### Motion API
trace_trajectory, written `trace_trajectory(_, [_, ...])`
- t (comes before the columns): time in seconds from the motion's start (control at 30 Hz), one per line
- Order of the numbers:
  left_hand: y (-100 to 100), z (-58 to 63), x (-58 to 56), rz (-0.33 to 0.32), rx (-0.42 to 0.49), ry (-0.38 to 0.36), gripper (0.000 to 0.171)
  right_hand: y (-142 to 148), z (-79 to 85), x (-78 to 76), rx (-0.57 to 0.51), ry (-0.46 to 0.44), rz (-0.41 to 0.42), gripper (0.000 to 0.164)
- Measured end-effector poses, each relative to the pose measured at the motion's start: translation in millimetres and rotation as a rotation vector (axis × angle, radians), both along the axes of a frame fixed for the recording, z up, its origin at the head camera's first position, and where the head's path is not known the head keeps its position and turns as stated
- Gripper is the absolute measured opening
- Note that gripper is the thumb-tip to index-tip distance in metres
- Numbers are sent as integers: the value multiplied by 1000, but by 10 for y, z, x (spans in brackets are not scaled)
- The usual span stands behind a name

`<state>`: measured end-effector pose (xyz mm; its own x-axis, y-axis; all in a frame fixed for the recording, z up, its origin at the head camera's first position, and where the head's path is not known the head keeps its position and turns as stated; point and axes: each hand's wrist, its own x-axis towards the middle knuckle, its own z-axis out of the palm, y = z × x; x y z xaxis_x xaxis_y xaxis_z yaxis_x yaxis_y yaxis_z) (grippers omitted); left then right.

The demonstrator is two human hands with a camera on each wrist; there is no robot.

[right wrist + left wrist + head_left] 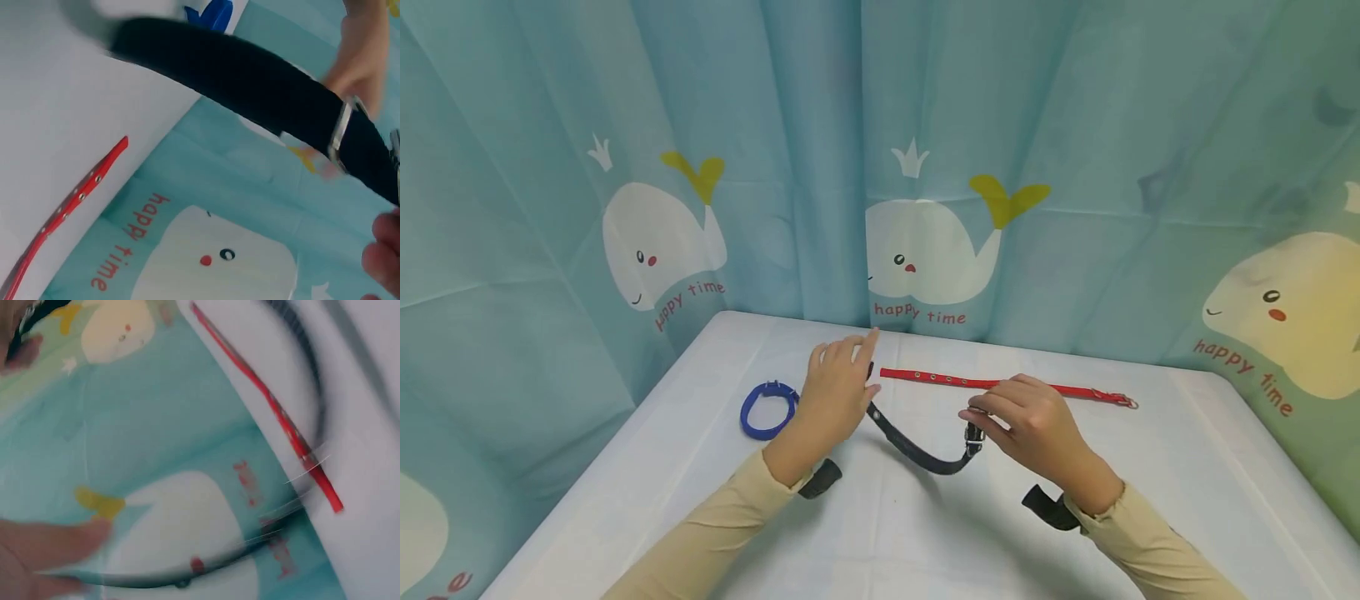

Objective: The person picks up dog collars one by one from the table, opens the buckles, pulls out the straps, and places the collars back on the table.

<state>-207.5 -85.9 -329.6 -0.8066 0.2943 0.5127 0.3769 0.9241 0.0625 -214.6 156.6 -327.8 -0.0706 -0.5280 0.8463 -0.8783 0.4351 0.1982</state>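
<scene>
A black buckled collar [921, 457] hangs in a sagging curve between my two hands above the white table. My left hand [835, 387] pinches its holed end, index finger pointing up. At the other end, my right hand [1033, 421] grips near the metal buckle [973, 442] with thumb and fingers. In the right wrist view the black strap [237, 81] spans the picture with a metal loop round it. Motion blurs the strap [219, 562] in the left wrist view.
A red collar [932, 379] with metal eyelets lies stretched out behind my hands. Left of my left hand sits a blue collar [767, 433] closed in a ring. A whale-print curtain [820, 167] stands along the back edge of the white table [880, 550].
</scene>
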Motion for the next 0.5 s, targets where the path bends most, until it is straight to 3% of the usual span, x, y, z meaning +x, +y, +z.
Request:
trace_trajectory(0.07, [87, -7, 29, -64, 41, 46, 67, -33, 2, 5, -13, 17, -19, 37])
trace_trajectory(0.13, [192, -10, 70, -176, 64, 52, 57, -61, 2, 8, -24, 32, -38, 38])
trace_trajectory(0.2, [299, -22, 109, -285, 47, -26, 45, -82, 5, 8, -40, 43, -57, 38])
trace_trajectory(0.3, [424, -60, 137, -403, -14, -233, 34, -87, 12, 8, -56, 44, -86, 38])
trace_trajectory(0.4, [470, -102, 140, -430, -34, -384, 26, -48, 23, 12, -57, 19, -123, 38])
trace_trajectory(0.5, [458, -119, 144, -416, -12, -410, 18, 38, 34, 19, -60, 0, -155, 38])
